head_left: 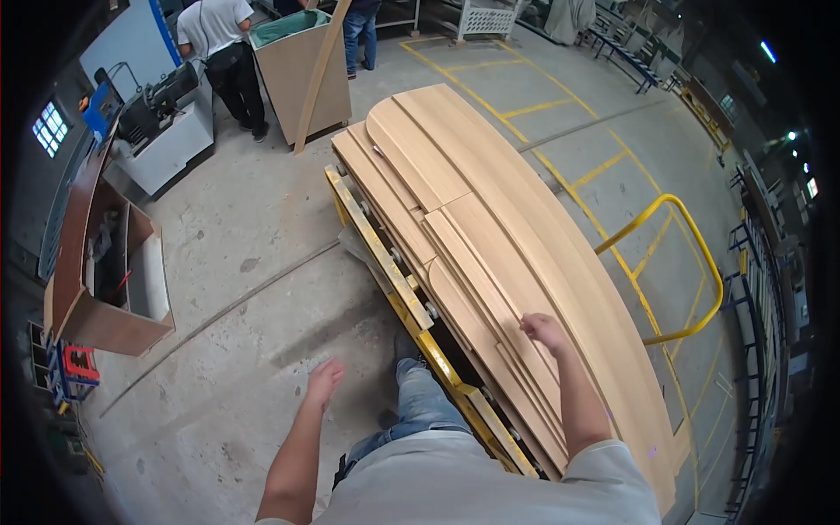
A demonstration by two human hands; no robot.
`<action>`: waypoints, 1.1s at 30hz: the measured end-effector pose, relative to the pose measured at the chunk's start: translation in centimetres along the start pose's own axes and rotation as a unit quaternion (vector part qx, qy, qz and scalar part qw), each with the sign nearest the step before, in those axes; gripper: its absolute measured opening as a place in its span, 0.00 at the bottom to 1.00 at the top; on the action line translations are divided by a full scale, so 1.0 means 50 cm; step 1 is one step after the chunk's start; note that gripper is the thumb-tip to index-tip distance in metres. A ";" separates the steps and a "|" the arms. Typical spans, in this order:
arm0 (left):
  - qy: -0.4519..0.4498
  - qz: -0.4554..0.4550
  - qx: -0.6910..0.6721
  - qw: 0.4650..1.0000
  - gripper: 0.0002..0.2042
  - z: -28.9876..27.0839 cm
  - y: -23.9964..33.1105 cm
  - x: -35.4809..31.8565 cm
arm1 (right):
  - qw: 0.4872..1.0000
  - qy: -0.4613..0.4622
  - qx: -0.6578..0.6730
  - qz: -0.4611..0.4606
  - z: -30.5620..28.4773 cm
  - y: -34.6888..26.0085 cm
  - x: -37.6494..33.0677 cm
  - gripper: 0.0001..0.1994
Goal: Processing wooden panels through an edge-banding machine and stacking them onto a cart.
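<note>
A stack of long, light wood panels [507,236] lies along a yellow roller trolley [394,293] at my right side. The panels differ in length and width, and some have rounded corners. Over the stack hangs my right hand [544,332], its fingers curled in with nothing seen in them. Whether it touches the wood I cannot tell. My left hand [325,383] is out over the concrete floor, to the left of my legs, loosely closed and holding nothing visible. Small rollers show along the trolley's near edge.
A yellow tube handle [718,271] rises on the trolley's right. To the left stands a brown wooden cabinet [122,324] beside a red-and-blue stool [79,363]. Ahead, a person in white [219,48] stands by a tall wooden bin [302,83]. Yellow lines [604,166] mark the floor.
</note>
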State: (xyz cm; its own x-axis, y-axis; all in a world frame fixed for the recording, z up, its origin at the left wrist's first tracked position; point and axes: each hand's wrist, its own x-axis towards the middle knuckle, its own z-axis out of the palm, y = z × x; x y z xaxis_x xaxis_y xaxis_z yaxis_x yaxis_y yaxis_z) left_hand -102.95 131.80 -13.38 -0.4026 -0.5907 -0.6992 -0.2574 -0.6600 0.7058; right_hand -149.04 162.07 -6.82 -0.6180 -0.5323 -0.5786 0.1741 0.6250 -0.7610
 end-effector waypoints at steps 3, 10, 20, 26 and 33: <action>-0.078 -0.009 0.030 0.996 0.22 0.145 0.064 0.109 | 0.994 0.081 -0.070 -0.030 -0.057 -0.108 0.126 0.18; -0.144 -0.084 0.038 0.985 0.18 0.454 0.190 0.312 | 0.911 0.335 -0.149 -0.188 -0.190 -0.249 0.472 0.20; -0.058 -0.076 -0.007 0.995 0.11 0.635 0.267 0.502 | 0.931 0.222 -0.285 0.059 -0.354 -0.310 0.753 0.35; -0.060 -0.073 -0.061 0.994 0.16 0.689 0.238 0.498 | 0.965 0.121 -0.195 0.128 -0.433 -0.250 0.871 0.41; -0.053 -0.118 -0.110 0.985 0.08 0.708 0.277 0.458 | 0.989 0.047 -0.071 0.122 -0.439 -0.227 0.873 0.42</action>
State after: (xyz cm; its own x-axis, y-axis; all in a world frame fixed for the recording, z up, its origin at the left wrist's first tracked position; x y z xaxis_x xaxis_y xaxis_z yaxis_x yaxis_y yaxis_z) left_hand -146.82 125.59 -15.60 -0.4475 -0.3650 -0.8164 -0.1620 -0.8648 0.4754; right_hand -194.81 144.27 -16.99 -0.6400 -0.3042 -0.7056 0.2222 0.8058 -0.5489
